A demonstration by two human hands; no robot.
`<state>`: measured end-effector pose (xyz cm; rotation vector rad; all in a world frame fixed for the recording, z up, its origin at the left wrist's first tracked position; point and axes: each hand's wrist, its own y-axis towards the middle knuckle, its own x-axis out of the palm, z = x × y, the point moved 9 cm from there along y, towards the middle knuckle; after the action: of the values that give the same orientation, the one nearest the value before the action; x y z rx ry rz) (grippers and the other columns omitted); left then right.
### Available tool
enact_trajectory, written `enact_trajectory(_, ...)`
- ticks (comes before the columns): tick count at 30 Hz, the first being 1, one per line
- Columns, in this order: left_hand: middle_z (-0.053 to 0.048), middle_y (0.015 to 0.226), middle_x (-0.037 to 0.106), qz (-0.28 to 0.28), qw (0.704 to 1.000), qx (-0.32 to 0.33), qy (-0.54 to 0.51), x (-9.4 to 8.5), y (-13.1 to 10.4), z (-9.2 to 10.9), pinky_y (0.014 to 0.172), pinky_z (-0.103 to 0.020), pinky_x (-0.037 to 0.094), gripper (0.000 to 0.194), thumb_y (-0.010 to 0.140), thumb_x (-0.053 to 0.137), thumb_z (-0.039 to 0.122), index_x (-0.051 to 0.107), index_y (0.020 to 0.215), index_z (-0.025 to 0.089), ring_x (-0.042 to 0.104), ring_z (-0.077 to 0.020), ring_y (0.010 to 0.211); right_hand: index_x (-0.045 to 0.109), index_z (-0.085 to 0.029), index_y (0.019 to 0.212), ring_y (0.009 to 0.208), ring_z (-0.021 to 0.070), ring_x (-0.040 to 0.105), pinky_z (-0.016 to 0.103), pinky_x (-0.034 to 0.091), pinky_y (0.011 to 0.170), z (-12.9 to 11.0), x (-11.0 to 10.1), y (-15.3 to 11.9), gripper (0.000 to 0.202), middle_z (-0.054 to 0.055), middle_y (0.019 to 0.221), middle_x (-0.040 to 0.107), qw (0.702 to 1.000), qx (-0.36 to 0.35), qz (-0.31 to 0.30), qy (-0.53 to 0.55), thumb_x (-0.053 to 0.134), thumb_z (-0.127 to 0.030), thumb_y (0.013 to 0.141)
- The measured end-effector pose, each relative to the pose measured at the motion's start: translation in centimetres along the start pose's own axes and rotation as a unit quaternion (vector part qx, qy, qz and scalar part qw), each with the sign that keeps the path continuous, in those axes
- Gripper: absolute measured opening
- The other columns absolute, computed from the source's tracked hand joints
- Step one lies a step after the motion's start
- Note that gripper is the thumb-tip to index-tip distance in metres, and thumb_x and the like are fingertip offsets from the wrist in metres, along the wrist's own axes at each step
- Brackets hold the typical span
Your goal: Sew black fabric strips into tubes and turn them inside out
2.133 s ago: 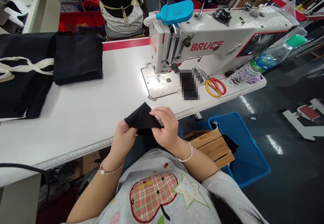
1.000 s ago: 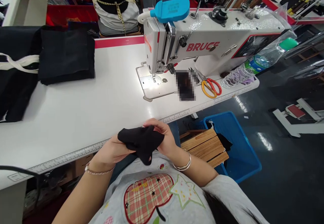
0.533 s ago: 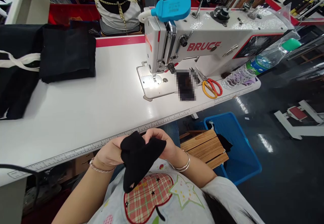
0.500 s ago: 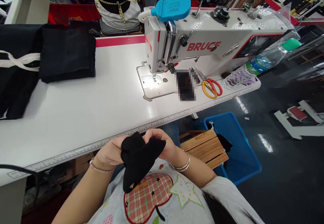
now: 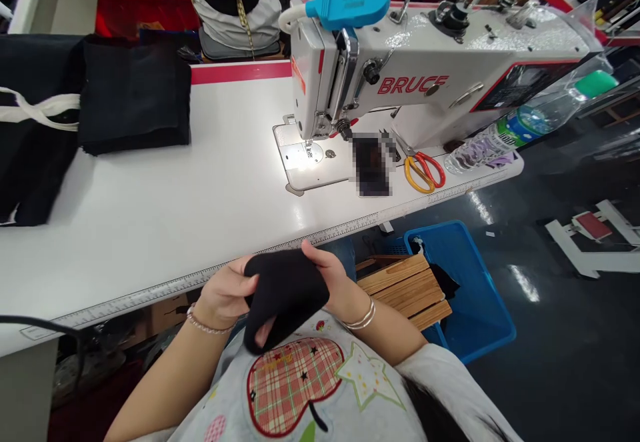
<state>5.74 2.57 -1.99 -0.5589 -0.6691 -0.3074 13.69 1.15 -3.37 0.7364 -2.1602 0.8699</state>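
At the far left, a stack of dark fabric [image 5: 37, 169] lies on the white table [image 5: 160, 209], with a cream strap [image 5: 57, 104] across it. Adjacent on its right sits a smaller folded dark stack [image 5: 135, 99]. My left hand [image 5: 227, 292], at the near edge of the table, is clamped on the left side of the black cloth [image 5: 287, 289], thumb on the near face. The black cloth is held between both hands, in front of the printed ruler [image 5: 325, 234] and over my shirt front [image 5: 300, 389]; its lower left end forms an open fold. My right hand [image 5: 340, 289] is clamped on the right side, thumb at the upper edge; its other fingers are largely hidden. Beyond the hands stands the sewing machine [image 5: 420, 59], marked BRUCE, its needle area lit. Right of the needle plate [image 5: 320, 162] lies a dark, pixelated item [image 5: 373, 165], followed by scissors [image 5: 410, 154] with one orange and one red handle, then a clear plastic bottle [image 5: 527, 122] with a green cap, lying tilted. Below the table, wooden slats [image 5: 407, 289] adjoin a blue basket [image 5: 483, 309].
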Motion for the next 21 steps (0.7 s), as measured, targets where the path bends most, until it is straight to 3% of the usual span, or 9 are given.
enact_trajectory(3,-0.002,0.034,0.051,-0.065,0.997,-0.013,-0.047,1.5,0.8,-0.3,0.031,-0.023,0.039,0.029,0.069,0.077,0.036,0.067,0.052,0.015,0.048,-0.013,0.028,0.064,-0.021,0.084,0.08,0.0226,0.068,0.039,0.057,0.076,-0.4,-1.0,0.6,0.044,0.004,0.077,0.071,0.998,-0.029,0.02,0.049,0.064,-0.064,0.074)
enact_trajectory(6,0.0,0.046,0.059,-0.076,0.989,0.012,-0.123,2.4,1.3,0.6,0.041,-0.019,0.047,0.01,0.071,0.077,0.026,0.073,0.071,0.017,0.053,-0.0091,0.038,0.063,-0.022,0.089,0.069,0.0157,0.066,0.031,0.057,0.068,-1.2,-2.1,0.7,0.033,-0.001,0.077,0.07,0.993,-0.087,0.051,0.064,0.072,-0.05,0.074)
enact_trajectory(13,0.003,0.075,0.07,0.051,0.983,0.036,-0.173,2.1,2.0,1.2,0.063,-0.022,0.056,0.017,0.082,0.066,0.021,0.071,0.099,0.024,0.063,-0.0085,0.06,0.063,-0.024,0.103,0.083,0.0102,0.066,0.023,0.056,0.08,-2.3,-1.1,0.3,0.044,-0.003,0.094,0.07,0.992,-0.092,0.047,0.075,0.076,-0.018,0.061)
enact_trajectory(17,0.003,0.088,0.074,0.085,0.982,0.083,-0.15,2.8,2.0,2.7,0.077,-0.025,0.057,0.025,0.089,0.061,0.027,0.068,0.112,0.029,0.069,-0.0112,0.071,0.063,-0.027,0.106,0.073,0.0107,0.063,0.023,0.056,0.069,-2.6,-1.2,0.7,0.062,-0.006,0.085,0.067,0.989,-0.121,0.072,0.041,0.072,-0.003,0.05)
enact_trajectory(19,0.003,0.093,0.075,0.102,0.98,0.121,-0.121,2.7,1.6,3.9,0.086,-0.03,0.056,0.029,0.091,0.058,0.031,0.064,0.119,0.032,0.07,-0.0133,0.077,0.063,-0.027,0.103,0.065,0.0097,0.058,0.024,0.055,0.064,-2.7,-2.3,0.5,0.056,-0.006,0.082,0.064,0.979,-0.166,0.117,-0.013,0.071,-0.004,0.053)
enact_trajectory(21,0.002,0.098,0.075,0.108,0.978,0.148,-0.096,2.6,1.3,4.8,0.093,-0.035,0.055,0.031,0.091,0.059,0.033,0.063,0.122,0.032,0.072,-0.0157,0.083,0.063,-0.025,0.099,0.067,0.011,0.058,0.028,0.055,0.069,-3.8,-3.6,-0.7,0.038,-0.003,0.083,0.062,0.946,-0.248,0.186,-0.093,0.07,-0.011,0.064)
